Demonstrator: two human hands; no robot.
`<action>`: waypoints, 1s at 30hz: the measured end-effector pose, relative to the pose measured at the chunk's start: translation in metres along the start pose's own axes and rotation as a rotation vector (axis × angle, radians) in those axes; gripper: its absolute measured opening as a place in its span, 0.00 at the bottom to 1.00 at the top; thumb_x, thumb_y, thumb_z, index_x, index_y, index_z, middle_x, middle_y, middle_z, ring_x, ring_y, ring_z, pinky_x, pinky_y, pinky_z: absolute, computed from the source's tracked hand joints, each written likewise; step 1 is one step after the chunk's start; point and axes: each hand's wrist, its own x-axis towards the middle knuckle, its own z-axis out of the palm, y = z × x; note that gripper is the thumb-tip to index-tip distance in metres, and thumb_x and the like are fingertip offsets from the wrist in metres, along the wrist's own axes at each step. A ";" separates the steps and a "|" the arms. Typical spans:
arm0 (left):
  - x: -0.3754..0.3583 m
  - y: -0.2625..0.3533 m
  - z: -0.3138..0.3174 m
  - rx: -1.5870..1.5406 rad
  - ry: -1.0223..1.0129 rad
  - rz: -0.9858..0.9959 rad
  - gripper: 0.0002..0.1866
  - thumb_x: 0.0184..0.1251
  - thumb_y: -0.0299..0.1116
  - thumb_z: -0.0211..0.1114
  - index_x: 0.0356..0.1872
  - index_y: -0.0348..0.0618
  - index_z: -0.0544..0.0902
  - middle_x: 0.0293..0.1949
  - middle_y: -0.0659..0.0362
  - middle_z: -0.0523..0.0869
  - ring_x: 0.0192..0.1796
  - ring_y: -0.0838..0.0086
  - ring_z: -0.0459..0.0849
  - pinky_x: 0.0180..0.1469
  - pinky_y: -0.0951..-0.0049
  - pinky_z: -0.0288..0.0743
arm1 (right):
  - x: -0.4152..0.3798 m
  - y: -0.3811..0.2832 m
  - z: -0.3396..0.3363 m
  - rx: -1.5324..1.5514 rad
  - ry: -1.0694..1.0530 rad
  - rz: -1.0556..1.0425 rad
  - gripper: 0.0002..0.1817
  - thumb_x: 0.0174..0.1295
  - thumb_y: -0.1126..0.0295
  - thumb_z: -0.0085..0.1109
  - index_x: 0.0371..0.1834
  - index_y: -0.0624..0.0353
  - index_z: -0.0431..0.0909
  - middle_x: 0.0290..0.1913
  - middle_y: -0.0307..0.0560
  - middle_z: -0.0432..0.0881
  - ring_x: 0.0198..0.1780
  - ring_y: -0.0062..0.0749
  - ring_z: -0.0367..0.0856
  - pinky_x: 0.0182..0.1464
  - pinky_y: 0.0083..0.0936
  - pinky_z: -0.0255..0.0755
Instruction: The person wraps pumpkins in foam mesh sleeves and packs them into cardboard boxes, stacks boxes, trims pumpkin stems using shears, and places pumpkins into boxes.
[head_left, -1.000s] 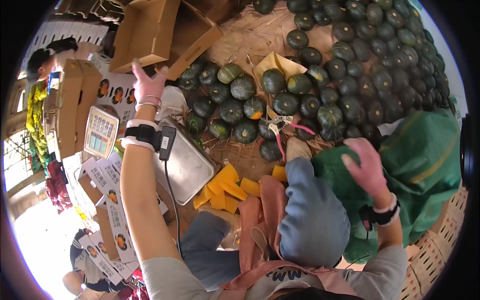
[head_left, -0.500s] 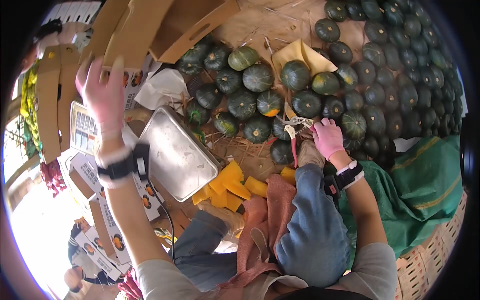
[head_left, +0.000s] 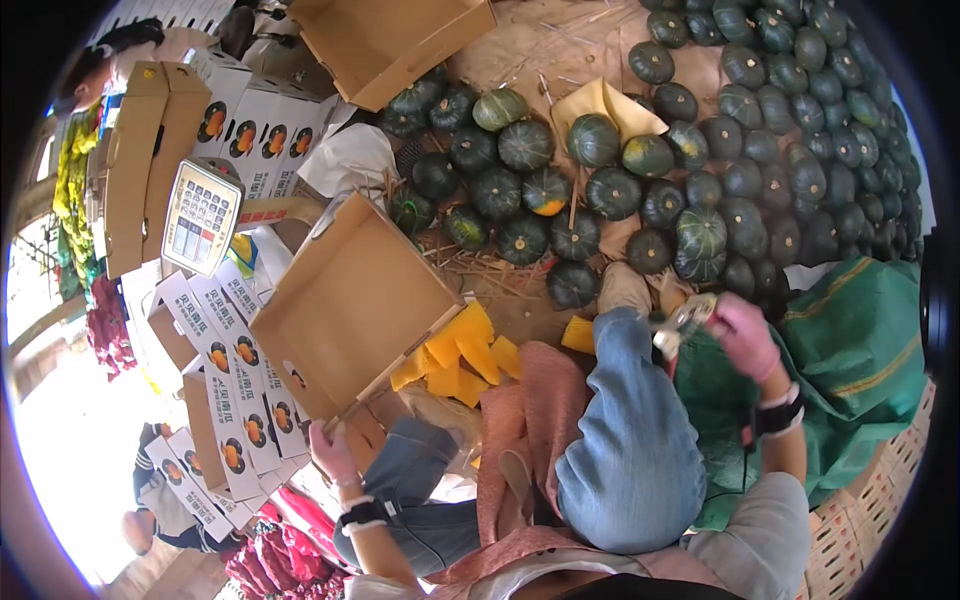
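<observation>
Holding an open cardboard box [head_left: 350, 305] by its near corner, the left hand [head_left: 333, 452] has its grip pinched on the edge; the box sits tilted over the scale, its long axis running up-right from that hand. The right hand [head_left: 745, 335] is closed around pruning shears [head_left: 682, 322] above the knee. Kabocha squash [head_left: 545, 190] lie beyond, nearer the right hand.

The scale's tray is totally covered by the cardboard box [head_left: 350, 300] at center-left. Shears [head_left: 682, 325] in the right hand [head_left: 745, 335] are blurry, can't make out the blades. Squashes [head_left: 860, 150] at far right get cut off by the dark rim.
</observation>
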 end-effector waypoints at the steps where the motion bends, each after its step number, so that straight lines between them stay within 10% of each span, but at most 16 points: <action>1: 0.005 0.002 0.010 0.063 0.020 -0.022 0.21 0.45 0.22 0.68 0.44 0.39 0.75 0.40 0.55 0.76 0.42 0.68 0.75 0.45 0.69 0.71 | -0.011 -0.008 0.010 0.103 0.006 0.057 0.09 0.55 0.71 0.58 0.30 0.63 0.68 0.29 0.50 0.69 0.30 0.42 0.68 0.36 0.28 0.66; 6: 0.026 0.180 0.098 0.299 0.028 0.588 0.32 0.48 0.28 0.69 0.59 0.41 0.70 0.61 0.47 0.67 0.65 0.52 0.61 0.66 0.55 0.56 | -0.036 -0.019 0.046 0.699 0.100 0.264 0.36 0.47 0.43 0.65 0.44 0.64 0.65 0.38 0.41 0.69 0.39 0.26 0.67 0.46 0.25 0.65; 12: 0.015 0.321 0.316 -0.189 -0.513 0.902 0.38 0.46 0.35 0.73 0.61 0.38 0.65 0.57 0.46 0.70 0.61 0.52 0.66 0.63 0.59 0.61 | -0.030 0.013 0.093 1.112 -0.033 0.430 0.44 0.39 0.51 0.75 0.55 0.61 0.63 0.44 0.37 0.69 0.47 0.22 0.67 0.54 0.23 0.63; 15: 0.004 0.367 0.397 -0.268 -0.589 0.791 0.43 0.42 0.41 0.76 0.61 0.43 0.65 0.56 0.43 0.69 0.59 0.50 0.67 0.60 0.59 0.65 | -0.018 0.016 0.094 1.209 -0.097 0.608 0.32 0.44 0.62 0.71 0.51 0.61 0.67 0.41 0.37 0.70 0.44 0.21 0.67 0.50 0.21 0.64; 21: 0.014 0.399 0.442 -0.085 -0.700 0.430 0.47 0.33 0.47 0.77 0.60 0.54 0.63 0.53 0.39 0.69 0.55 0.45 0.68 0.58 0.53 0.65 | 0.086 0.010 0.017 0.369 0.259 0.389 0.15 0.47 0.78 0.56 0.41 0.59 0.71 0.30 0.38 0.75 0.31 0.22 0.72 0.34 0.22 0.69; 23: 0.015 0.395 0.444 -0.054 -0.625 0.526 0.44 0.34 0.43 0.76 0.59 0.50 0.65 0.50 0.42 0.72 0.52 0.51 0.73 0.55 0.55 0.69 | 0.150 0.028 0.003 0.095 0.539 0.268 0.11 0.52 0.74 0.55 0.36 0.61 0.65 0.25 0.58 0.75 0.28 0.58 0.75 0.30 0.44 0.68; 27: 0.011 0.383 0.400 -1.069 -0.913 0.004 0.36 0.40 0.32 0.73 0.54 0.43 0.67 0.43 0.54 0.77 0.44 0.66 0.77 0.47 0.65 0.76 | 0.243 0.084 -0.017 -0.109 0.457 0.242 0.15 0.53 0.68 0.58 0.39 0.62 0.67 0.37 0.62 0.77 0.41 0.60 0.76 0.42 0.48 0.70; 30: 0.011 0.354 0.349 -1.563 -1.257 -0.529 0.34 0.47 0.47 0.65 0.59 0.52 0.69 0.55 0.53 0.74 0.55 0.58 0.75 0.49 0.47 0.73 | 0.281 0.077 -0.005 -0.304 0.254 0.497 0.18 0.52 0.65 0.60 0.42 0.61 0.69 0.40 0.58 0.79 0.46 0.52 0.77 0.46 0.41 0.70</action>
